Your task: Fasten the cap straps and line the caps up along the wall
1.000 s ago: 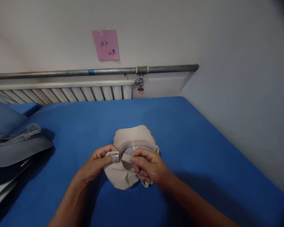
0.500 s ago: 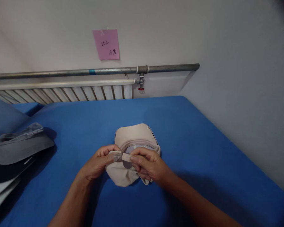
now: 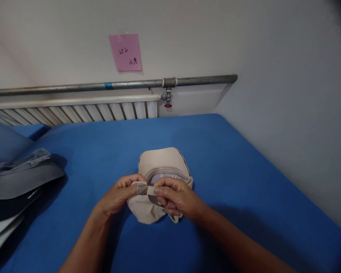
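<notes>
A beige baseball cap (image 3: pixel 165 157) lies on the blue-covered surface, its brim pointing away from me and the inside partly showing. My left hand (image 3: pixel 119 193) pinches the cap's back strap beside a metal buckle (image 3: pixel 142 189) with small embossed marks. Between the thumb and fingers of my right hand (image 3: pixel 177 195) is the loose end of the strap (image 3: pixel 151 190), whose tip meets the buckle's right side. Whether the tip has entered the buckle I cannot tell. Part of the cap's crown (image 3: pixel 144 212) hangs below my hands.
Several caps, grey (image 3: pixel 42 174), black (image 3: pixel 19 204) and white (image 3: pixel 2 231), are stacked at the left. A white radiator (image 3: pixel 96 112), a metal pipe (image 3: pixel 204 80) with a red-handled valve (image 3: pixel 168 105), and a pink note (image 3: pixel 126 53) are along the back wall. Another wall rises on the right.
My right hand has moved slightly left, bringing the strap end up against the buckle; the gap between them has closed. My left hand keeps its hold. The view has shifted a little.
</notes>
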`<state>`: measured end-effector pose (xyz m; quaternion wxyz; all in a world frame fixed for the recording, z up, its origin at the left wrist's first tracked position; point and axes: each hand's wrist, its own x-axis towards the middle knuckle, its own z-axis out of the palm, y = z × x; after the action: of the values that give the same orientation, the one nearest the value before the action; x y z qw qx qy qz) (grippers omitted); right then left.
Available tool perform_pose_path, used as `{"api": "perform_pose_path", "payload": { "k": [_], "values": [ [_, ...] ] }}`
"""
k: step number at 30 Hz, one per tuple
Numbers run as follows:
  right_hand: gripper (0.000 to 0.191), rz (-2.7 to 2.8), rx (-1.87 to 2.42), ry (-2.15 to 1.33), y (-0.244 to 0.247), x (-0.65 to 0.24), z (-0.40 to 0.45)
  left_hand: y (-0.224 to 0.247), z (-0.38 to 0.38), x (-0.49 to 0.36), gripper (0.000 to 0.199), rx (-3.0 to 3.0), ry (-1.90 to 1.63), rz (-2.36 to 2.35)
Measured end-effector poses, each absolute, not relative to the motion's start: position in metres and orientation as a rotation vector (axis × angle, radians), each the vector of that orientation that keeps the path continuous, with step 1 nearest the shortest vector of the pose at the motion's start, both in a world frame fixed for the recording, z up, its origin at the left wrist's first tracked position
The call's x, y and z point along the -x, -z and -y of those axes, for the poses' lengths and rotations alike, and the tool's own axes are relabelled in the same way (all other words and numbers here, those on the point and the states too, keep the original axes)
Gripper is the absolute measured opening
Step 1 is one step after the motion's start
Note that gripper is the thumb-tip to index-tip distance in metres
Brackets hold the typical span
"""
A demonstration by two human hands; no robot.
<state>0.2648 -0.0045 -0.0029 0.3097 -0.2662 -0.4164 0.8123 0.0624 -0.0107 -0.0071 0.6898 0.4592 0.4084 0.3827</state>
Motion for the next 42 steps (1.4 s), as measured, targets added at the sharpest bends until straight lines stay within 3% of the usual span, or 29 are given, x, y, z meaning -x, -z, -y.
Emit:
{"api": "perform_pose_path", "payload": {
  "k": [20,42],
  "values": [
    [0.025,1.096,0.788,-1.996,-0.002,-0.257,0.013,0.011,0.011,-0.062,0.036,-0.997,-0.862,-0.895],
    [0.018,1.177,0.891,-1.882,-0.003,-0.255,0.011,0.006,0.011,-0.066,0.036,-1.057,-0.845,-0.978]
  ]
}}
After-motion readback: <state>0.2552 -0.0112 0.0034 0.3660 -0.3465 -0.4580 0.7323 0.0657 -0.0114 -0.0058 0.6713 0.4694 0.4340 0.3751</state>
